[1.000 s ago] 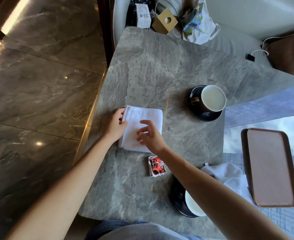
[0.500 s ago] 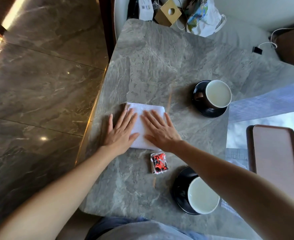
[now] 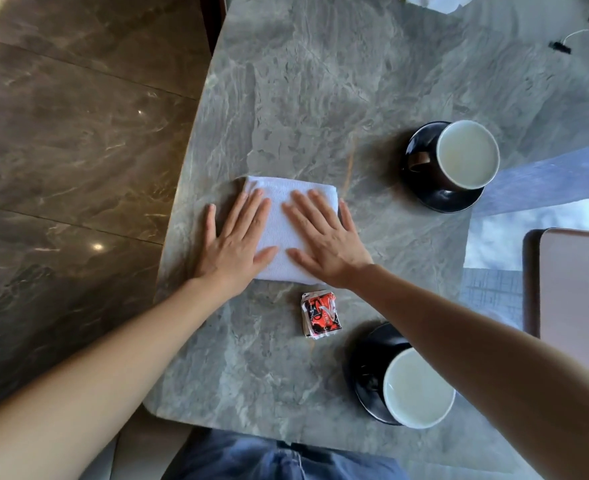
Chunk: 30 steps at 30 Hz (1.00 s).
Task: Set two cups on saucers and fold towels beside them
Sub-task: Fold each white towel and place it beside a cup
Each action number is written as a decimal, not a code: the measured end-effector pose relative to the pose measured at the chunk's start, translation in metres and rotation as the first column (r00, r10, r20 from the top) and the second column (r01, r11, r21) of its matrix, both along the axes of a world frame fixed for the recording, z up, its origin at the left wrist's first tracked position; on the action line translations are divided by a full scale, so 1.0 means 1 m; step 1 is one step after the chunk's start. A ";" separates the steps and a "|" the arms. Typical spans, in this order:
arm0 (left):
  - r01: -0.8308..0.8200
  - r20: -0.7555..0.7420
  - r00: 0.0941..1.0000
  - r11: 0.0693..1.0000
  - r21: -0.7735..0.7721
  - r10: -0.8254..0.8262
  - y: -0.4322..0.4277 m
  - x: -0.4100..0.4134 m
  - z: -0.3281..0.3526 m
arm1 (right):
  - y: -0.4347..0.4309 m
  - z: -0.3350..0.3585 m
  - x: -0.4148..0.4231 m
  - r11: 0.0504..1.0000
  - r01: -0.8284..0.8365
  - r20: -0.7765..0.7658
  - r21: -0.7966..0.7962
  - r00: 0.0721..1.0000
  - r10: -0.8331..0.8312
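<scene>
Evidently both hands are spread wide and flat, left hand [image 3: 232, 245] and right hand [image 3: 324, 244] side by side on the folded white towel [image 3: 279, 233], likely pressing its creases so the fold holds. It lies mid-table [image 3: 321, 98]; one cup [image 3: 468, 154] on its saucer [image 3: 435, 199] sits at three o'clock, another cup [image 3: 418, 388] at five.

I see a crumpled red-and-black sachet [image 3: 321, 315] lying on the grey marble table [image 3: 321, 81], toward its near edge. A pinkish-brown tray [image 3: 580, 289] sits past the table's right edge. A white cable [image 3: 577, 33] trails at the far right, and glossy brown marble floor [image 3: 78, 133] fills my left.
</scene>
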State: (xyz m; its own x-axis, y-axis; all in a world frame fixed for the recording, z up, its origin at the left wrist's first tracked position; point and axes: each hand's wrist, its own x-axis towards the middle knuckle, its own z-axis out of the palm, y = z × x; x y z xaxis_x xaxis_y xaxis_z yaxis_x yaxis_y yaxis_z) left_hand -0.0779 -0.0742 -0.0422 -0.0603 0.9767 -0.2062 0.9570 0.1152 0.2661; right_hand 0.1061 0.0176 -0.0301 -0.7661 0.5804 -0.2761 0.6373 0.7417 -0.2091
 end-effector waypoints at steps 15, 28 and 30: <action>0.187 -0.426 0.880 0.978 -0.098 -0.211 0.057 -0.033 0.029 | 0.053 0.019 0.022 0.995 -0.091 -0.134 0.037 0.986 0.096; -0.050 -0.029 0.998 0.993 0.106 0.053 -0.017 0.029 0.026 | 0.039 -0.005 0.064 0.999 -0.033 -0.398 0.037 0.916 0.045; -0.092 -0.003 0.996 0.989 0.119 0.093 -0.014 0.031 0.025 | 0.040 -0.006 0.063 0.999 -0.034 -0.445 0.002 0.895 0.031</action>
State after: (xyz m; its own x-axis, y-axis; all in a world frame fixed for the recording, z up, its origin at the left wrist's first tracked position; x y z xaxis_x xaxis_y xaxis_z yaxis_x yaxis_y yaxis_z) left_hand -0.0473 -0.0883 -0.0171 -0.1529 0.9843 -0.0886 0.9459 0.1717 0.2752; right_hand 0.1693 0.0572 -0.0358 -0.8282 0.5523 0.0953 0.4518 0.7586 -0.4695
